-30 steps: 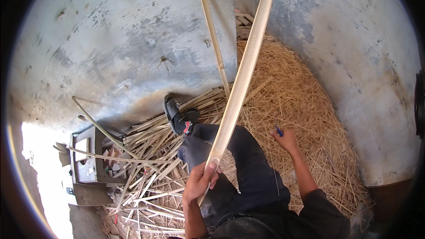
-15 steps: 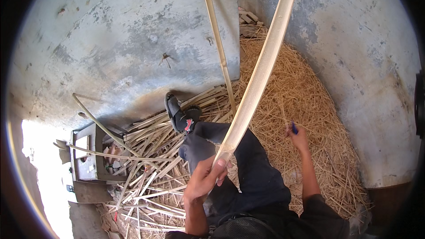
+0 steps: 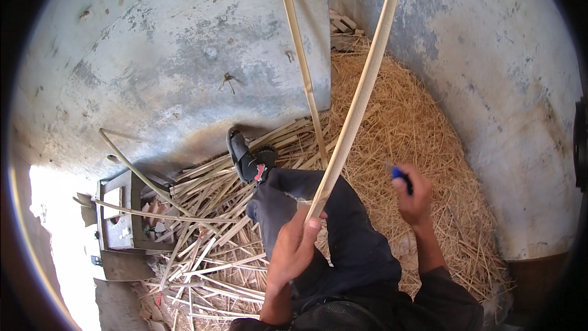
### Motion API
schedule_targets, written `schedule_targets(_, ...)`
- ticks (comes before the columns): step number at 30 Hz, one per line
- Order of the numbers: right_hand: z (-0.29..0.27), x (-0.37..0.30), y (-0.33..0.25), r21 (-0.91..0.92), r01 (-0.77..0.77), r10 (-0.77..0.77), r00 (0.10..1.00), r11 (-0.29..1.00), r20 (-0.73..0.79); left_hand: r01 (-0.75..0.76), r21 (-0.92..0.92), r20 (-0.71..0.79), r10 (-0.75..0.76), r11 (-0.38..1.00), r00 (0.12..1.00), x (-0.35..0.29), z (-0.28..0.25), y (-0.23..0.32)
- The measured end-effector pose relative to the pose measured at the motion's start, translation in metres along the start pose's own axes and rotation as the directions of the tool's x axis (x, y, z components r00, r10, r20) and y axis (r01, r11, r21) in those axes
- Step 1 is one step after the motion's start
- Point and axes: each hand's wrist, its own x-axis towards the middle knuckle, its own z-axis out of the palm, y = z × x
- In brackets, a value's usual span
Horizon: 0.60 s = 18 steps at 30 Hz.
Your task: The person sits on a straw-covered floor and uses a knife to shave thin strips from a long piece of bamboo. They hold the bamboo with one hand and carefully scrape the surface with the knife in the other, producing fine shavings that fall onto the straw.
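My left hand (image 3: 293,246) is closed round the lower end of a long split bamboo strip (image 3: 355,107), above my thighs. From there the pale strip slants up and away to the right, past the top of the picture, with its narrower side showing. On the right, over the shavings, my right hand (image 3: 416,196) grips a small blue-handled tool (image 3: 400,175). A faint, blurred tip points left from it, so I cannot tell its exact kind. The tool is apart from the strip.
A heap of fine bamboo shavings (image 3: 422,129) lies to my right, and split bamboo strips (image 3: 214,208) are piled at left. One tall strip (image 3: 301,55) leans on the grey wall (image 3: 153,73). A metal box (image 3: 119,220) stands at far left, beside my shoe (image 3: 239,147).
The bamboo strip has turned in my left hand, from its broad hollow face to a narrower side, and its upper part shifted slightly left. My right hand has lifted, with the blue-handled tool showing more.
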Motion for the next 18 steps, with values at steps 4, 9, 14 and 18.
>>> schedule_targets(4,0.019,0.002,-0.045,0.113,0.255,-0.27,0.953,0.96,0.139,-0.036,0.085,-0.097,0.044,0.996,0.994,0.0,0.006,0.008)
schedule_targets(9,0.032,0.007,-0.062,0.055,0.403,-0.406,0.895,0.914,0.185,-0.025,0.124,-0.122,0.04,0.992,0.992,-0.002,0.01,0.012)
schedule_targets(14,0.032,0.013,-0.069,0.022,0.44,-0.436,0.88,0.898,0.189,-0.08,0.192,-0.156,0.111,0.978,0.981,-0.003,0.014,0.011)
schedule_targets(18,0.032,0.017,-0.073,0.005,0.471,-0.463,0.864,0.882,0.197,-0.097,0.257,-0.172,0.144,0.961,0.975,-0.004,0.017,0.008)
